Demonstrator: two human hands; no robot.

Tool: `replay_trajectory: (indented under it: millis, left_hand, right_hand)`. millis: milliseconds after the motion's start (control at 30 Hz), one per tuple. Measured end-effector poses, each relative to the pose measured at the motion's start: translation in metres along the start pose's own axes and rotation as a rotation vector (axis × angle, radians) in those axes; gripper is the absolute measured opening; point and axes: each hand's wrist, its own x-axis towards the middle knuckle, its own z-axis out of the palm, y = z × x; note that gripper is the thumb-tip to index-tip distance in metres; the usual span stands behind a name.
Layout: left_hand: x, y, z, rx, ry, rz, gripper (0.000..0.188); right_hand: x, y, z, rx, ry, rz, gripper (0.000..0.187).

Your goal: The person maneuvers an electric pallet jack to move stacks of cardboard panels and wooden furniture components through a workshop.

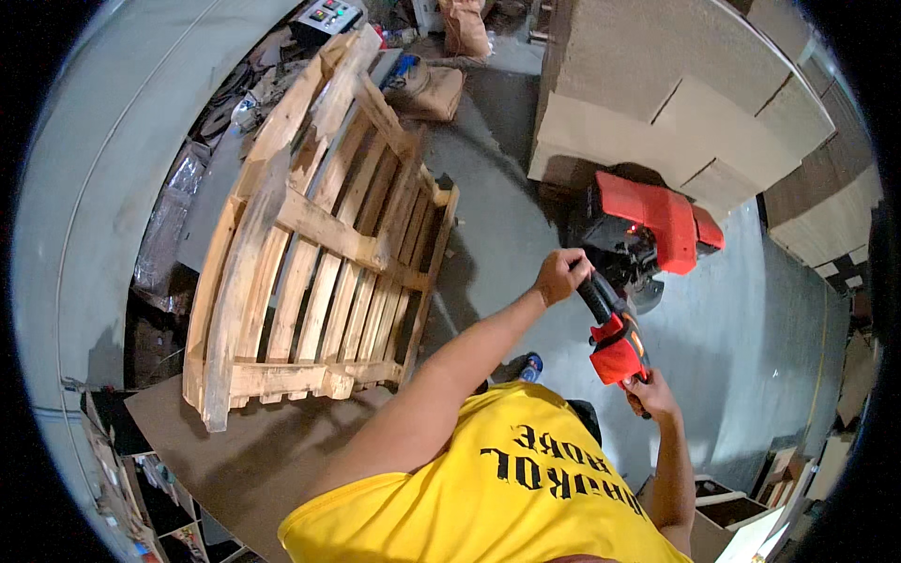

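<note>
In front of me stands a red and black electric pallet truck (648, 220), its body close to a tall load of cardboard. Its control handle (615, 328), black with a red cover, reaches back toward me. My left hand (561, 276) is closed around the handle's left grip, with the arm stretched forward. At the other end, my right hand (652, 394) wraps round the right grip near my body. To my left, a wooden pallet (328, 235) leans up on its side, apart from both hands.
Stacked cardboard (657, 75) rises beyond the truck. Brown sacks (427, 92) and a control box with coloured buttons (326, 19) are at the far left. A cardboard sheet (263, 460) lies below the pallet. Open boxes (737, 511) stand at lower right. Grey floor (497, 225) runs between pallet and truck.
</note>
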Motion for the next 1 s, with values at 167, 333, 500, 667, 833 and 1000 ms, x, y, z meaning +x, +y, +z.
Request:
replay_trajectory:
  millis: [167,333,500,667,833,1000]
  left_hand:
    - [0.003,0.007,-0.005,0.061,-0.082,-0.052,0.028]
    - [0.004,0.012,-0.006,-0.04,-0.13,-0.167,0.028]
    - [-0.001,-0.003,-0.001,-0.192,-0.063,-0.151,0.027]
    - [-0.001,0.001,-0.002,-0.25,-0.075,-0.15,0.028]
    - [-0.003,-0.004,-0.002,-0.279,-0.057,-0.142,0.025]
    - [-0.002,-0.005,-0.002,-0.335,-0.042,-0.175,0.023]
  right_hand:
    - [-0.002,-0.005,0.0,0.007,-0.033,-0.009,0.044]
    - [-0.001,-0.005,0.0,-0.045,-0.021,0.02,0.044]
    - [-0.001,-0.008,0.0,-0.031,-0.035,0.049,0.034]
    - [-0.001,-0.014,0.0,-0.107,-0.024,0.108,0.026]
    - [-0.001,-0.018,0.001,-0.153,-0.029,0.145,0.031]
    - [-0.004,-0.026,0.006,-0.263,0.032,0.158,0.046]
